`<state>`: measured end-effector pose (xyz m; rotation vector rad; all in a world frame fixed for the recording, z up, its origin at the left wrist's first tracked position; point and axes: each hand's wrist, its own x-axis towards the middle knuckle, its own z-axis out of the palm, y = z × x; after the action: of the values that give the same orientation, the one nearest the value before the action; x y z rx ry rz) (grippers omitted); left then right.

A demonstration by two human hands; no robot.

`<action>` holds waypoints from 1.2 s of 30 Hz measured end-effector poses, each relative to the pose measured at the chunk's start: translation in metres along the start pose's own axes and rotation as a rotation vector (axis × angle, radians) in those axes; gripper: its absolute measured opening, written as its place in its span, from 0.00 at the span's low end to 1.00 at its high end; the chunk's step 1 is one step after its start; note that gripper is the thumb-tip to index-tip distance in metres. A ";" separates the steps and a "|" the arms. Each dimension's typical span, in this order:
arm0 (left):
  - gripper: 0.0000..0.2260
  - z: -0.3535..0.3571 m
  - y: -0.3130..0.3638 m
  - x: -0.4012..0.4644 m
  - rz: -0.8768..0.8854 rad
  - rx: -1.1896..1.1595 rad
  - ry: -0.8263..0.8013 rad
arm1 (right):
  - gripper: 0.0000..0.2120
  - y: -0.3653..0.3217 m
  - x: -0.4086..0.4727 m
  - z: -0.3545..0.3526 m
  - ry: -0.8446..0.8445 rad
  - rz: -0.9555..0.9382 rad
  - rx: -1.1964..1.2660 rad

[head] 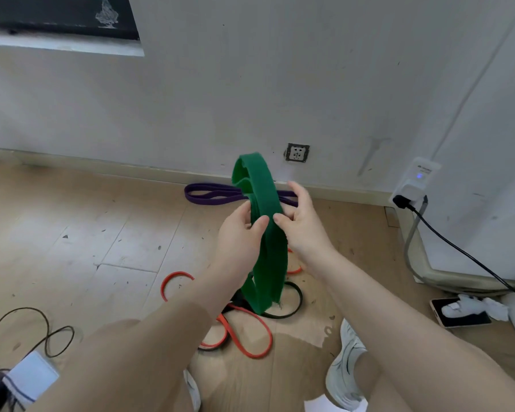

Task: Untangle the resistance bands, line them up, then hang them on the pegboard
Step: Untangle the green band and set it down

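Both hands hold a folded green resistance band up above the wooden floor.

Nearest, 2 white shoes [344, 373] stand on the floor [72, 233], with an orange band [244, 331] and a black band [292, 301] lying tangled together just beyond them. Above that heap, the left hand [238, 233] grips the green band [265, 233] with its thumb curled over the front, and the right hand [301, 221] pinches the same band from the other side, thumb tip close to the left thumb. The band hangs in several layers, its lower end dangling over the tangle and its upper loop arching above the hands. Farther off, a purple band [214, 194] lies flat on the floor beside the skirting board, below a wall socket [297, 152]. A phone [458, 316] lies at the right.
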<state>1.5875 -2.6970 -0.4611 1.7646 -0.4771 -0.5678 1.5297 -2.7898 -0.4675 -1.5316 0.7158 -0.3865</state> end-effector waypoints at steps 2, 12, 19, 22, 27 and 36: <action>0.15 0.002 -0.001 0.001 0.012 0.042 0.014 | 0.17 0.001 -0.005 0.008 0.092 0.058 0.084; 0.09 0.004 -0.011 0.010 -0.068 0.042 0.063 | 0.19 0.014 -0.004 0.009 -0.047 -0.004 -0.153; 0.07 -0.016 0.017 0.029 -0.154 -0.518 0.184 | 0.21 0.020 0.012 -0.008 -0.009 -0.061 -0.249; 0.11 -0.020 0.019 0.034 -0.236 -0.635 0.216 | 0.11 0.030 0.011 -0.006 -0.075 -0.113 -0.350; 0.07 -0.025 0.020 0.040 -0.303 -0.687 0.231 | 0.09 0.034 0.024 -0.013 -0.116 -0.157 -0.428; 0.12 -0.027 0.023 0.042 -0.164 -0.585 0.209 | 0.07 0.040 0.035 -0.019 -0.364 0.046 -0.240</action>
<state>1.6367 -2.7069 -0.4387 1.2845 -0.0078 -0.5600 1.5359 -2.8253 -0.5105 -1.7484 0.5215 0.0182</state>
